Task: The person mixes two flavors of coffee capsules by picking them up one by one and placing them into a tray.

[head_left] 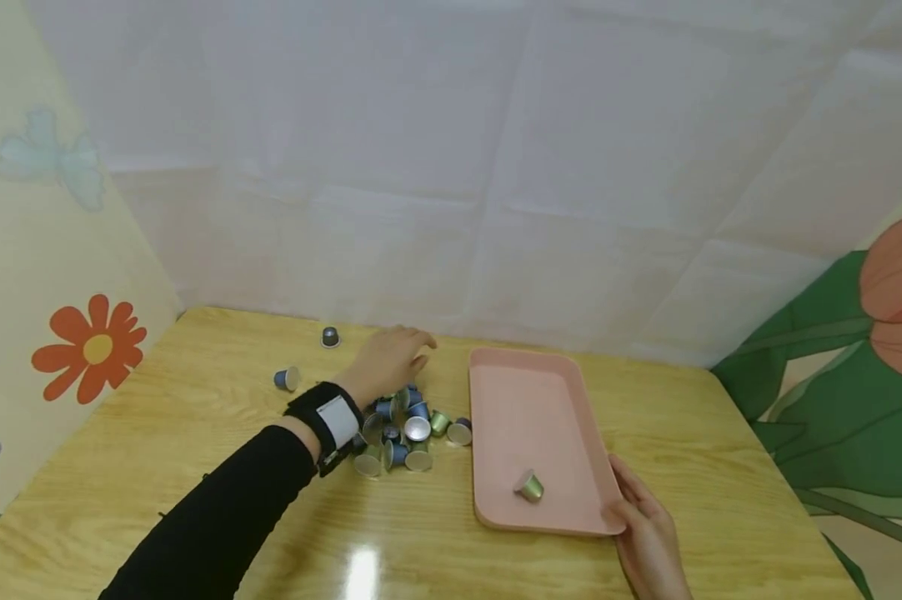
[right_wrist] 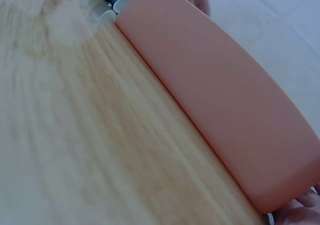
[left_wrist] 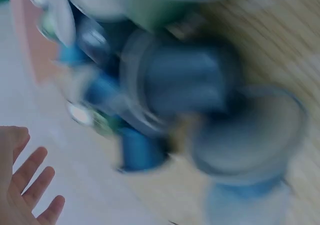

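My left hand (head_left: 387, 360) hovers over the far side of a pile of coffee capsules (head_left: 417, 429). Its fingers are loosely spread and nothing is held, as the left wrist view also shows beside blurred blue capsules (left_wrist: 142, 150). To the right of the pile lies a shallow pink tray (head_left: 529, 408). One green capsule (head_left: 529, 486) lies tipped on its side in the tray's near end. My right hand (head_left: 649, 533) grips the tray's near right corner, thumb over the rim. In the right wrist view, the tray's side wall (right_wrist: 200, 80) covers much of the scene.
Two capsules lie apart from the pile: a dark one (head_left: 330, 337) near the back edge and a blue one (head_left: 287, 379) to the left. The wooden table (head_left: 391, 533) meets a white cloth backdrop (head_left: 421, 167). Flower-printed walls (head_left: 68, 250) flank both sides.
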A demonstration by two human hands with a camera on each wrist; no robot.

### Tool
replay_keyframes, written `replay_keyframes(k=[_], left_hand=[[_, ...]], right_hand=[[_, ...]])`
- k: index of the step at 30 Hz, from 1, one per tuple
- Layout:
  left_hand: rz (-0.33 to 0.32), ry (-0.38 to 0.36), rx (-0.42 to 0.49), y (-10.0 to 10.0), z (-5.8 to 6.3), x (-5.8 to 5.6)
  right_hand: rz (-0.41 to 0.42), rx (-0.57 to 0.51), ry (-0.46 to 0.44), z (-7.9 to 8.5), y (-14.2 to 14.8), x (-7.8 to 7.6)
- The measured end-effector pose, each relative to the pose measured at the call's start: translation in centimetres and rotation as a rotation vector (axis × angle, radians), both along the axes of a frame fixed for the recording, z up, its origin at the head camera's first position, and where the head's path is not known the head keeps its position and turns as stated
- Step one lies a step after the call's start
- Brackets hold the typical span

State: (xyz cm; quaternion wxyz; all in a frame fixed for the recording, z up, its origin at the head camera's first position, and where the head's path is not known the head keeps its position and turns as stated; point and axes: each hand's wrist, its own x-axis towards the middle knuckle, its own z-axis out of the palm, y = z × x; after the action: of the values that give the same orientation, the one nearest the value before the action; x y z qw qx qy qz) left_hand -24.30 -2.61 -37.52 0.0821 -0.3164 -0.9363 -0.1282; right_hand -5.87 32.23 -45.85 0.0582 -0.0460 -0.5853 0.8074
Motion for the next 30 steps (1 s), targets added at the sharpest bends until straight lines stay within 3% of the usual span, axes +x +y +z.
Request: replay_keyframes(k=[6, 9, 13, 17, 23, 26, 30], left_hand=[[0.237, -0.012, -0.023, -3.6, -2.0, -1.9], [0.36, -0.021, -0.019, -4.6, -2.3, -2.5], [0.465, -0.06, -0.06, -5.5, -2.3, -3.2], [0.516, -0.113, -0.112, -6.2, -1.9, -3.3], [0.558, -0.183, -0.195, -7.4, -1.1, -2.7], [0.55, -0.177, -0.182, -7.9, -0.9, -2.3], [0.537, -0.153, -0.141, -8.2, -1.0, -2.1]], right_hand=[[0.015, -0.011, 0.032, -0.3, -0.1, 0.0], [0.026, -0.031, 0.078, -0.4, -0.1, 0.0], [0.06, -0.075, 0.146, -0.4, 0.0, 0.0], [0.056, -0.077, 0.142, -0.3, -0.1, 0.1], [-0.018, 0.022, -0.027, 0.0, -0.4, -0.2], [-0.031, 0.05, -0.064, 0.1, -0.3, -0.2], [-0.025, 0.019, -0.029, 0.1, -0.2, 0.0]])
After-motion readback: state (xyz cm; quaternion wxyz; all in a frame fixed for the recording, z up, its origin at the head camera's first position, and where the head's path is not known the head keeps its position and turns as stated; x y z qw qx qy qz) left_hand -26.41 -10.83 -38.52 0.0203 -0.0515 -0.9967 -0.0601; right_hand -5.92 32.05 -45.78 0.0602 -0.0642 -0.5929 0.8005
